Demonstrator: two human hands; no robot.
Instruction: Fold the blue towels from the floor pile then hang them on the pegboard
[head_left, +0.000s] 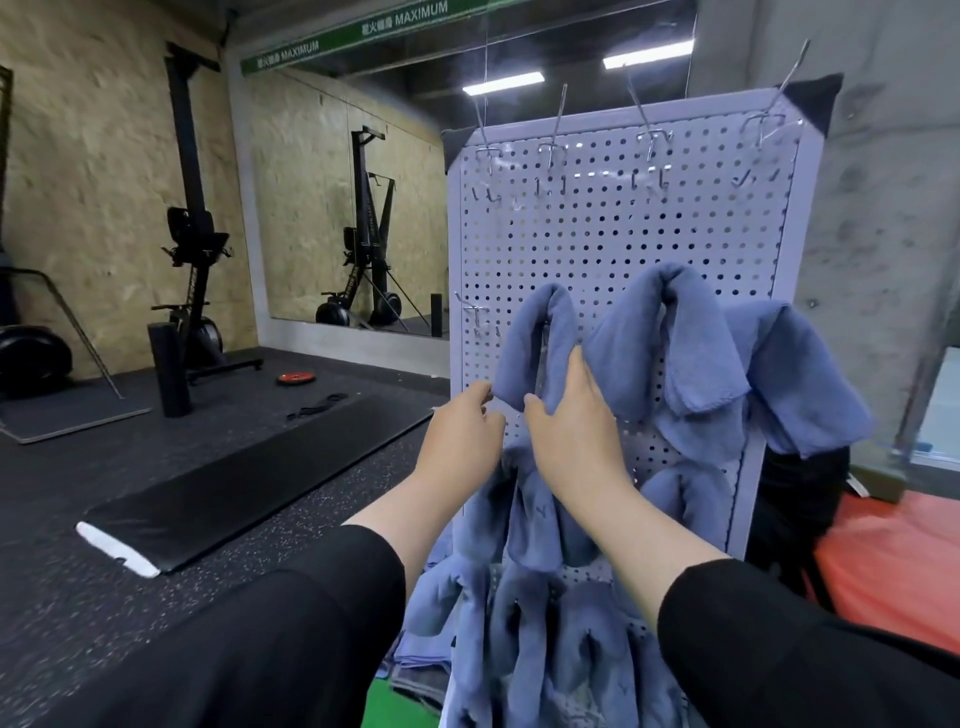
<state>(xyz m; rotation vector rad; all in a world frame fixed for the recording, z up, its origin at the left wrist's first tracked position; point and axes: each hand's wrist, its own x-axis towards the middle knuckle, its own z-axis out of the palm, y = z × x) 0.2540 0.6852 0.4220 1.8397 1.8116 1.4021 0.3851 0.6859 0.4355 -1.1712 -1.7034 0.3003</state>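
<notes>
Reaching up from the bottom of the frame, two black sleeves (291, 613) lead to the hands at the centre. The right hand (574, 415) grips the lower edge of a folded blue towel (535, 343), fingers curled into the cloth and thumb below. The left hand (462, 421) sits just beside that edge with its fingers relaxed; whether its fingertips actually touch the fabric I cannot tell. This towel is draped over a hook in the middle of the white pegboard (597, 228), both halves hanging down.

Lower in the frame, more blue towels (545, 623) hang bunched on the bottom rows, and a few lie flat on the floor (208, 467) at the board's foot, bottom centre. To the right, two further towels (675, 332) are slung over hooks, one spilling past the board's right edge.

The likely trouble is a pull: tugging the gripped edge down to neatify it could drag the towel off its hook, since it only rests there, and send it onto the towels below. The two halves look uneven, so the heavier side may slide by itself once the right hand lets go. The crowded neighbours may be brushed loose too.

Farther back, the top hooks (550, 150) stand bare; beyond, at upper left, a mirror (322, 171) and exercise machines (187, 249).
</notes>
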